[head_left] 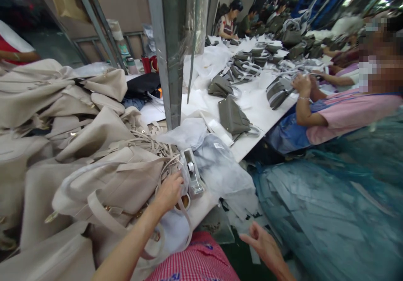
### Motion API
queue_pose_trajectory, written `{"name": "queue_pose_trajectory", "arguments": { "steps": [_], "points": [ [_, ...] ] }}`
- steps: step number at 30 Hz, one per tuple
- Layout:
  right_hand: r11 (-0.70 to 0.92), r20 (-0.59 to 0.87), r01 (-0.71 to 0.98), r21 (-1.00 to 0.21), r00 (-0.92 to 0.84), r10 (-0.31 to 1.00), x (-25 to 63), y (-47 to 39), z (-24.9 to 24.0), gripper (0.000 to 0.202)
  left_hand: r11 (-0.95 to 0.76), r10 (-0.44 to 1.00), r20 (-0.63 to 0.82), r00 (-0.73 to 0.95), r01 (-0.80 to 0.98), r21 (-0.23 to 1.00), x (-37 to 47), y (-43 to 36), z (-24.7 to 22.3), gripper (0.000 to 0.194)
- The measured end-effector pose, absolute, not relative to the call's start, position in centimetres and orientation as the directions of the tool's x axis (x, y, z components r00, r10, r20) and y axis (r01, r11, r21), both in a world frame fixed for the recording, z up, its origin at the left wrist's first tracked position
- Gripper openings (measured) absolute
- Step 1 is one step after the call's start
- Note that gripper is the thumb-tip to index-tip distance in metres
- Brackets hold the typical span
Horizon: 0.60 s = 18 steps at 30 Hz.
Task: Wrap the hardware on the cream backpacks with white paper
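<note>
1. Beige bag (132,178) lies left of centre, its handle (102,217) already attached; the body looks sewn.
2. Left hand (168,192), fingers bent, sits by tangled straps (157,142); I cannot tell if it grips anything.
3. Right hand (264,243), half open, hangs empty, lower right.
4. More bags (97,132) lie heaped, upper left, seemingly unwrapped; how much remains is unclear.

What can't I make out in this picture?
In the head view:
Left hand: whatever it may grip, hidden beneath it.
Table: its left part, covered by beige bags.
Label: any print, too small.
Far grey bags: blurred, too small to count.
Teal sack: cut off by the right edge.
</note>
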State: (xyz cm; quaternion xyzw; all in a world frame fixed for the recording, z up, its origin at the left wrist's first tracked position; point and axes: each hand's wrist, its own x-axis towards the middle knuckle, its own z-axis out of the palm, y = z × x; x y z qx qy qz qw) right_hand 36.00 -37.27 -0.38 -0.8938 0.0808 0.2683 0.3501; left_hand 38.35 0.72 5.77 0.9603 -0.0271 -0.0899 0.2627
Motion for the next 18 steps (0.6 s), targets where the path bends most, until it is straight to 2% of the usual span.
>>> {"name": "queue_pose_trajectory", "arguments": {
  "steps": [4,12,18],
  "points": [
    [-0.824,-0.486,-0.291,-0.486,0.874,-0.022,34.5,-41.0,-1.4,0.036,-0.829,-0.088,-0.11,0.99,-0.012,0.558,36.9,0.6,6.7,0.023],
    [-0.774,-0.519,-0.343,-0.532,0.854,-0.022,33.6,-41.4,-2.4,0.038,-0.788,-0.046,-0.058,0.997,0.0,0.615,33.6,0.3,7.6,0.021],
    [-0.647,-0.585,-0.488,-0.585,0.807,-0.081,33.7,-41.0,-2.2,0.041,-0.726,-0.048,-0.07,0.996,0.013,0.687,30.8,-0.8,7.6,0.023]
  ]
}}
